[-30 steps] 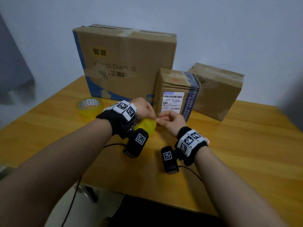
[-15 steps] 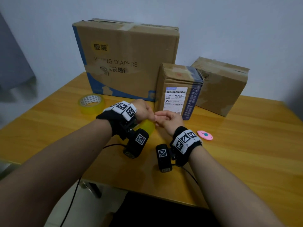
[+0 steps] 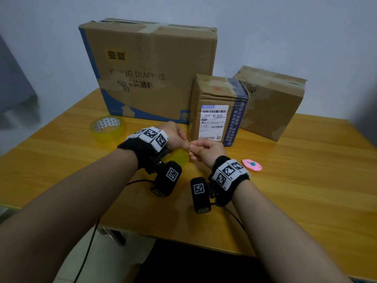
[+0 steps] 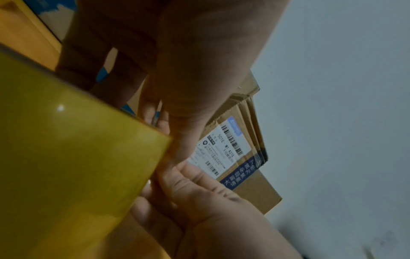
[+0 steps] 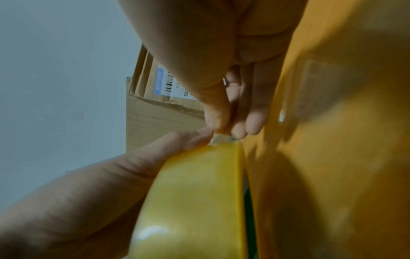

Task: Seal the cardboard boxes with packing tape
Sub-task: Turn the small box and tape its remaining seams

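Note:
My left hand [image 3: 176,137] grips a yellow tape roll [image 3: 177,158] just above the wooden table [image 3: 306,180], in front of a small labelled box [image 3: 216,111]. My right hand [image 3: 206,150] meets it from the right and pinches the tape's loose end at the roll's rim, thumb against fingertips [image 5: 219,126]. The roll [image 4: 66,157] fills the left wrist view, and the roll [image 5: 195,201] also fills the lower right wrist view. A large diaper box [image 3: 149,68] stands behind, and a third box [image 3: 269,103] sits at the right.
A second tape roll [image 3: 108,128] lies flat on the table to the left. A small pink round object [image 3: 252,165] lies right of my right wrist. The wall is close behind the boxes. Cables hang from both wrist cameras over the table's near edge.
Both hands stayed together at the roll, with the right fingers closing tighter on the tape end. The head view tilted, bringing the pink object into sight.

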